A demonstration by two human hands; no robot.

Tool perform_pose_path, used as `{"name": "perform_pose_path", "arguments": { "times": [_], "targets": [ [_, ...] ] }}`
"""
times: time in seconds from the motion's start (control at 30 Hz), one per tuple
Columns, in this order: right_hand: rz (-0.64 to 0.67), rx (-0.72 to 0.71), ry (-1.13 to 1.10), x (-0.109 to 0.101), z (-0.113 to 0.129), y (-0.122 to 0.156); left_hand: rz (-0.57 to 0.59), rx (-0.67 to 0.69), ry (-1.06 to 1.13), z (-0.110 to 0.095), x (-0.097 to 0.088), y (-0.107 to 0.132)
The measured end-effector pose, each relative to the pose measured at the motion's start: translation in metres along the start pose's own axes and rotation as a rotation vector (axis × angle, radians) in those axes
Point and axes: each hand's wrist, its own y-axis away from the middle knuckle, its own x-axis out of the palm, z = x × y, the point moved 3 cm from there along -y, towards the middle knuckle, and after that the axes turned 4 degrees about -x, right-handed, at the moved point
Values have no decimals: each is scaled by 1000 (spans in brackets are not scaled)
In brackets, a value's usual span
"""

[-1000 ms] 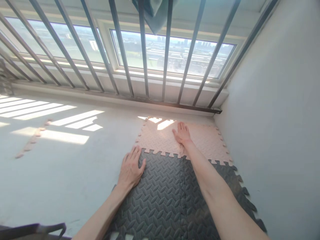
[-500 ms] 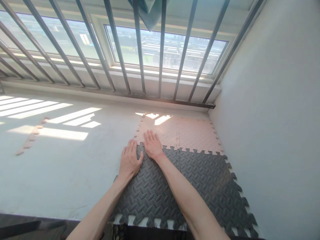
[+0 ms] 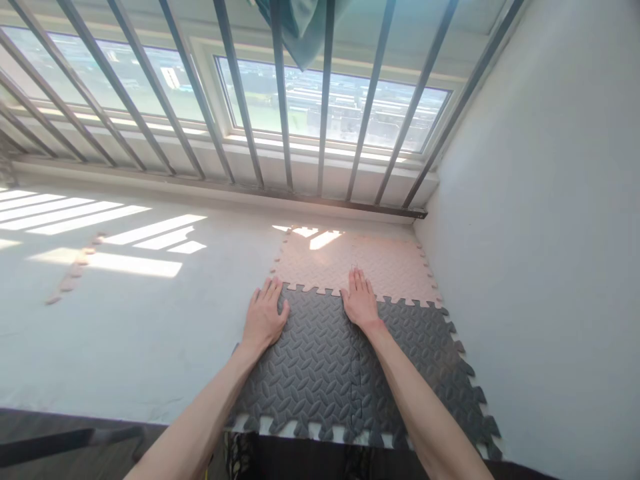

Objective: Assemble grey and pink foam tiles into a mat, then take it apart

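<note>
My left hand (image 3: 265,313) lies flat over the left edge of the dark grey foam mat (image 3: 305,360), close to the corner where it meets the pink foam mat (image 3: 320,263). My right hand (image 3: 361,298) rests flat across the toothed seam between the pink and grey mats, near the join of two grey tiles. Its fingertips reach onto the pink surface. Both hands have their fingers stretched out and hold nothing. The grey and pink mats lie edge to edge, their teeth meshed along the visible seam.
A pink toothed edge strip (image 3: 77,267) lies on the white surface (image 3: 150,333) at the left. Metal railing bars (image 3: 280,100) stand before the window at the back. A white wall (image 3: 550,233) rises along the right. A dark bar (image 3: 45,447) shows at the lower left.
My right hand has slid to the right along the seam, from the left grey tile to the join between the grey tiles. My left hand stays at the left edge. The view shifts slightly.
</note>
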Motion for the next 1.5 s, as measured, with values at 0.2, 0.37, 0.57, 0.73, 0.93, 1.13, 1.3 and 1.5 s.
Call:
{"name": "perform_pose_path", "arguments": {
  "times": [0.2,0.37,0.57,0.73,0.93,1.13,1.3,1.5],
  "targets": [
    [96,6,0,-5,2,-12,2,17,-7,1,1,0],
    [17,15,14,-10,-12,-39,-20,11,0,6,5,2],
    [86,-8,21,-13,-6,-49,-34,-41,16,7,5,-3],
    [82,-315,-50,-19,65,-20,-55,-2,6,-14,-17,31],
    [137,-371,-113,-10,119,-1,74,192,-22,-52,-40,136],
    [113,-387,-97,-2,121,3,96,187,-22,-58,-43,149],
    [138,-355,-95,-7,133,12,91,175,3,-58,-41,145],
    [-33,-215,-71,-36,98,100,62,166,39,-59,-42,148]
  ]
}}
